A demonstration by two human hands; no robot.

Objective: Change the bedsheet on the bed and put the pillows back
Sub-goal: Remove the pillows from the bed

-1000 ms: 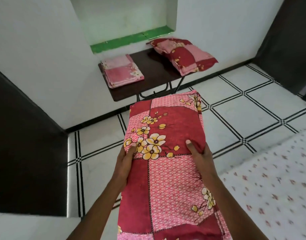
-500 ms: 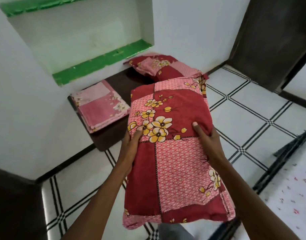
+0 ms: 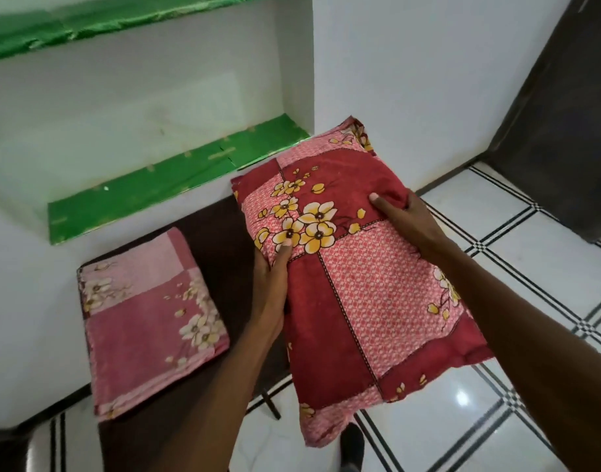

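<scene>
Pillow (image 3: 360,277) gripped at both sides, left hand (image 3: 270,277) thumb on top, right hand (image 3: 408,226) clutching edge, above table (image 3: 221,240)

White plastered walls (image 3: 428,80), recessed wall niche (image 3: 156,107) with green-lined ledges, dark brown desk (image 3: 221,233) against the wall, glossy white floor tiles (image 3: 479,219) with black-checked borders, dark door (image 3: 564,114) at right.

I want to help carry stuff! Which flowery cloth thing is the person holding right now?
The dark red pillow with yellow flowers, gripped by the left hand and right hand. The paler pink folded sheet lies untouched on the dark table.
</scene>
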